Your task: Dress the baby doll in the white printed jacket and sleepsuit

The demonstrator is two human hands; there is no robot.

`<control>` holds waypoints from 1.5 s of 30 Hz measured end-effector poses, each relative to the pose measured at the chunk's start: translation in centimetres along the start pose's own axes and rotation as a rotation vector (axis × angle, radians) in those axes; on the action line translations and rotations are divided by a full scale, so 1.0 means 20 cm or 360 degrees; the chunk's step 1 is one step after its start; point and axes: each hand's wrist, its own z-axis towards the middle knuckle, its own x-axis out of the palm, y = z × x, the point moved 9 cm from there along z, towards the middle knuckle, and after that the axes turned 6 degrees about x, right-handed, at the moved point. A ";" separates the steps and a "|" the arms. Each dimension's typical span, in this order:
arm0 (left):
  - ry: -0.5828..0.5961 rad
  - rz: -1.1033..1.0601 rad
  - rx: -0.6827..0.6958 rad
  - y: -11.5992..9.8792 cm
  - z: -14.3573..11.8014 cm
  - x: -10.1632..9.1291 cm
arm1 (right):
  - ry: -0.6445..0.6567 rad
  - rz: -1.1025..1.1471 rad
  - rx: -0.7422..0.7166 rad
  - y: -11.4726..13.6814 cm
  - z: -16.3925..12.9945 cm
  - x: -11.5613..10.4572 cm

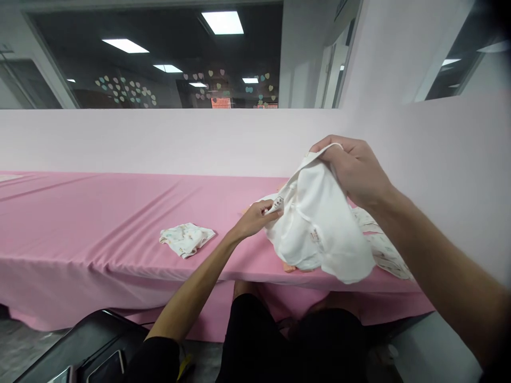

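Fabric of the white garment (319, 229) is hanging above the pink table (99, 213), right hand (355, 170) pinching its top, left hand (255, 217) pinching 1 edge; loosening either pinch is risking a drop.

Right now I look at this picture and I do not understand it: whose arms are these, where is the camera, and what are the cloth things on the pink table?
The camera sits on a person's head and looks forward and down, so the two bare arms are that person's own. The right hand lifts a white soft cloth garment by its upper edge, and the left hand pinches the same garment at a lower edge. Both hands are closed on it. Below is a long table with a pink tablecloth. On it, to the left, lies a small folded printed cloth. More printed cloth pieces lie on the right, partly hidden behind the garment.
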 end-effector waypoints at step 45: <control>0.0179 0.1079 -0.0693 1.04 -0.01 -0.65 | 0.0027 0.0476 0.1345 -1.54 0.15 0.20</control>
